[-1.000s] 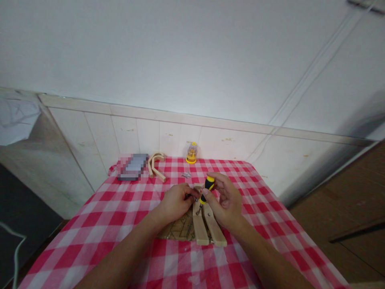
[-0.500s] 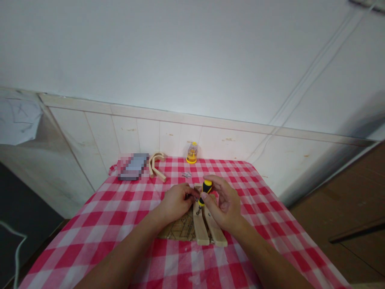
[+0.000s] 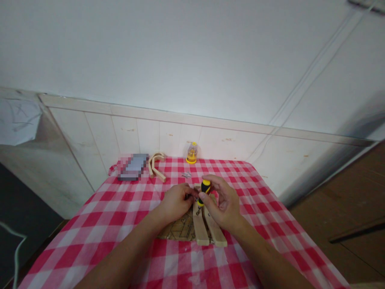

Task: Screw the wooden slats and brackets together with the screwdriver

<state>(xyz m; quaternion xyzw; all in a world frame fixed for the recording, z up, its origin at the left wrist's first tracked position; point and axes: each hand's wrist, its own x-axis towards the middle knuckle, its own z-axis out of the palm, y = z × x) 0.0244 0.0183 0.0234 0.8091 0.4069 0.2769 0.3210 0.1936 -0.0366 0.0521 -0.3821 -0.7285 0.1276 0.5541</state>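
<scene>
My right hand (image 3: 224, 202) is closed round the handle of a yellow and black screwdriver (image 3: 205, 188). The screwdriver stands tilted, its tip down at a hole in the left one of two pale wooden pieces (image 3: 201, 231). The right wooden piece (image 3: 218, 233) lies alongside it, partly under my right hand. My left hand (image 3: 178, 202) has its fingers bent together at the left piece's upper part, close to the screwdriver shaft; what they pinch, if anything, is hidden. Beneath the wood lies a brown patterned mat (image 3: 179, 228).
A yellow-based bit container (image 3: 191, 154) stands at the table's back edge, with small metal parts (image 3: 186, 175) in front of it. Curved wooden pieces (image 3: 157, 165) and a pixelated phone-like device (image 3: 134, 166) lie at the back left. A red and white checked cloth (image 3: 144, 249) covers the table.
The screwdriver handle has shifted slightly left and stands a little more upright, with my right hand's fingers moving along. My left hand and the wooden pieces stay put.
</scene>
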